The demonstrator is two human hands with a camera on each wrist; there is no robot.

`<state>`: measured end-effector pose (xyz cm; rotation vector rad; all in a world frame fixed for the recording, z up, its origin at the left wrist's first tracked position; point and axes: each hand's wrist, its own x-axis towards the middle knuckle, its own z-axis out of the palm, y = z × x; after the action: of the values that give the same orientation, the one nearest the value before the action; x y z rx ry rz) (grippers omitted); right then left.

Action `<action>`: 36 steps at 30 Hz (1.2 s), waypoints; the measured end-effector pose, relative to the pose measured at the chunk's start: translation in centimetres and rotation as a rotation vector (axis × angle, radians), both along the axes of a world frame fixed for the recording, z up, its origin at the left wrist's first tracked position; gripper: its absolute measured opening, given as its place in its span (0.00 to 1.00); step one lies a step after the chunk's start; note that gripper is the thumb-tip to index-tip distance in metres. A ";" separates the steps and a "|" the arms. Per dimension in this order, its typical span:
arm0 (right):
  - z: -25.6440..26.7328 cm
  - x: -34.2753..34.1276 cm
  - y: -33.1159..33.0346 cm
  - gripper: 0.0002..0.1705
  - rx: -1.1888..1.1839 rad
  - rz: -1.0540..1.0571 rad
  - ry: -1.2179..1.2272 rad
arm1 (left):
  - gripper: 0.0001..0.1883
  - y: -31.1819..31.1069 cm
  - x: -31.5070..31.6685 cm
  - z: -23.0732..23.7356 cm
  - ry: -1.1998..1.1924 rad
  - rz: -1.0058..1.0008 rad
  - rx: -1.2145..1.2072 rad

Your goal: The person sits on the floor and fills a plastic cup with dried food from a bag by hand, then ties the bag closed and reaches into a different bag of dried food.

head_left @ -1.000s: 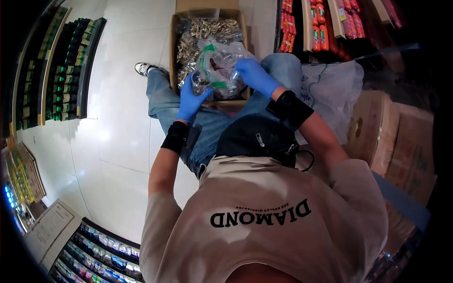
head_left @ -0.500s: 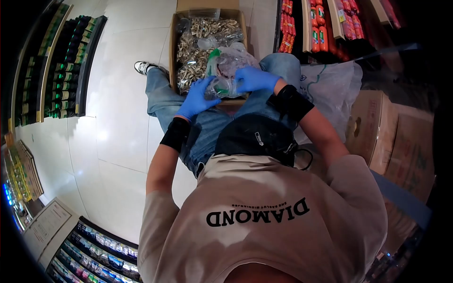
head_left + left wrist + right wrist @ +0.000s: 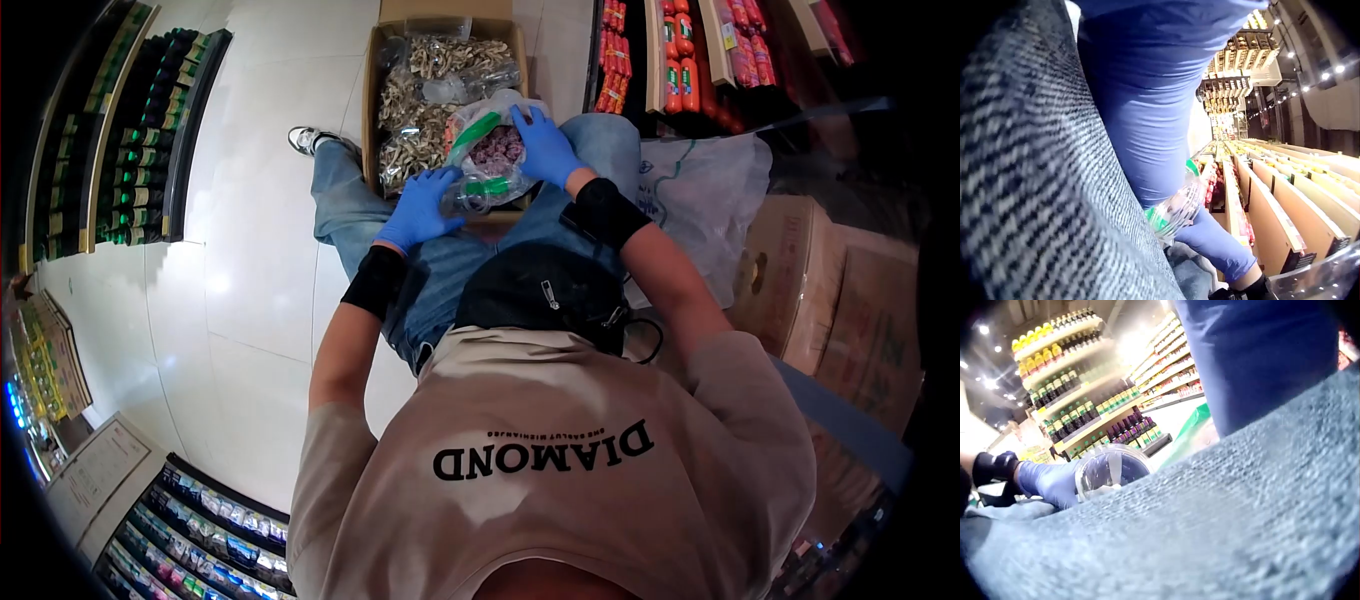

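Clear plastic bag (image 3: pixel 480 130) (glossy, crinkled)

Left grip (image 3: pixel 420 212), right grip (image 3: pixel 548 150): both gloved solid blue. Clear plastic bag (image 3: pixel 476 132): green strips; chunks (image 3: pixel 497 152) inside mottled purple. Cardboard box (image 3: pixel 445 10): plain tan. Denim jeans (image 3: pixel 345 205): faded blue.

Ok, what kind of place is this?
Most likely a supermarket aisle: tiered shelves of bottles in the right wrist view, plus rows of red packs on display and a tiled floor in the head view.
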<state>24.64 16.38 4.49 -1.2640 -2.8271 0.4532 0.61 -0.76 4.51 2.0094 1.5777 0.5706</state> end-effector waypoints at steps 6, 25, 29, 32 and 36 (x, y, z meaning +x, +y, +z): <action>0.1 0.2 0.7 0.43 -0.020 0.117 -0.070 | 0.46 0.0 0.1 -1.4 0.002 0.008 0.011; -1.7 -0.2 -0.7 0.34 -0.308 0.329 0.373 | 0.49 1.1 1.2 -1.0 -0.141 0.071 0.023; -2.0 -0.2 -0.6 0.16 -0.349 0.273 0.404 | 0.49 1.0 0.6 -0.7 0.000 0.082 0.008; -1.8 -0.5 -0.9 0.15 -0.301 0.358 0.230 | 0.49 1.2 0.2 -0.7 -0.030 0.063 0.021; -2.6 -0.7 -0.6 0.14 -0.280 0.356 0.243 | 0.50 0.8 -0.5 -1.8 -0.162 0.086 -0.062</action>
<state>23.95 15.76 1.85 -0.6615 -2.8431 0.9682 0.15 0.05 2.75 1.8096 1.5694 0.6900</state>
